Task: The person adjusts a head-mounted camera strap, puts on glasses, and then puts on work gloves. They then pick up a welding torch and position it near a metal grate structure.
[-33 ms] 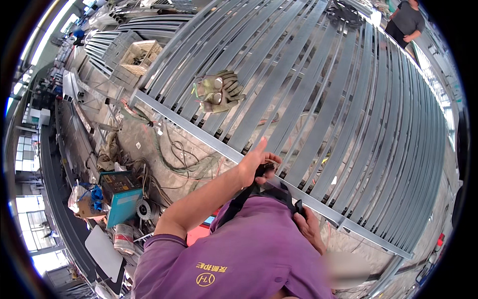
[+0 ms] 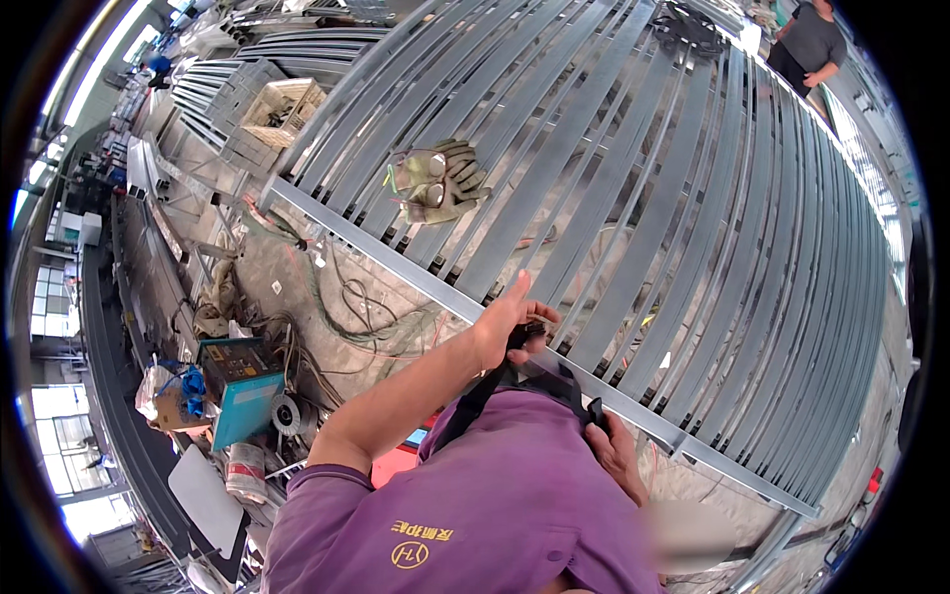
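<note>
The left hand (image 2: 507, 322) was closed round the upper end of a black woven strap (image 2: 473, 401) that ran slantwise across the purple shirt (image 2: 495, 505), close to the chest; the right hand (image 2: 616, 453) pinched a small black buckle (image 2: 595, 411) lower down on the same strap. The webbing looked soft, limp and light, likely to fold or slip unless kept taut, so the stiff buckle seemed the surer hold. A pair of worn green work gloves (image 2: 440, 182) lay well apart on the grey steel slat frame (image 2: 633, 228)
</note>
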{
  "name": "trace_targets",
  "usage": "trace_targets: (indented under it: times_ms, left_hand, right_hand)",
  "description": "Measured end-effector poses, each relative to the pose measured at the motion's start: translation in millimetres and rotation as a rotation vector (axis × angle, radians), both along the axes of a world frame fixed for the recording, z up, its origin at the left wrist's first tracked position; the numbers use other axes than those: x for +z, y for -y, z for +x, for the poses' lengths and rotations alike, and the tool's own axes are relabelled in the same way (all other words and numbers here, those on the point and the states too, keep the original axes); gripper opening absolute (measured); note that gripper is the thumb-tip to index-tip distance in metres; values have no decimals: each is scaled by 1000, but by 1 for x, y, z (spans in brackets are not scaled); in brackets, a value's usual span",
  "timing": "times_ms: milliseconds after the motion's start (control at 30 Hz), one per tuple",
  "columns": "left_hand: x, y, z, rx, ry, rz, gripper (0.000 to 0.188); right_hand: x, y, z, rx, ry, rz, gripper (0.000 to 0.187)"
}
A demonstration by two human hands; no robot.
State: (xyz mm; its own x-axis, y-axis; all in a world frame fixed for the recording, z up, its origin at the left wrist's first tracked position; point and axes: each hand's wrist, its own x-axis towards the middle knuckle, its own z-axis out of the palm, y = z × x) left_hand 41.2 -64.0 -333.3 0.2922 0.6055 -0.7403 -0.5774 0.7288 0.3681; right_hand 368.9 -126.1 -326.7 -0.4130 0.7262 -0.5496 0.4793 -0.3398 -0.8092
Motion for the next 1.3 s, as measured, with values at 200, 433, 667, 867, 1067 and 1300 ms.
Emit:
trace_targets:
  times_ms: [200, 433, 667, 867, 1067, 1300]
  left_hand:
    - [4, -1, -14, 56, -195, -16, 89]
    - [-40, -1, 15, -120, -675, 161, 85]
    - [-19, 10, 74, -376, -765, 534, 87]
    - [-7, 21, 105, -627, -692, 699, 82]
    - [8, 20, 97, -657, -641, 808, 81]
    - [-21, 21, 104, -601, -625, 791, 62]
  right_hand:
    - [2, -3, -5, -10, -11, -23, 40]
    - [-4, -4, -18, -184, -79, 10, 28]
    - [5, -23, -36, -270, -35, -201, 30]
    - [-15, -30, -32, -163, -84, -149, 39]
    - [1, -46, -41, -259, -181, -504, 34]
    - [12, -52, -55, -294, -202, -641, 27]
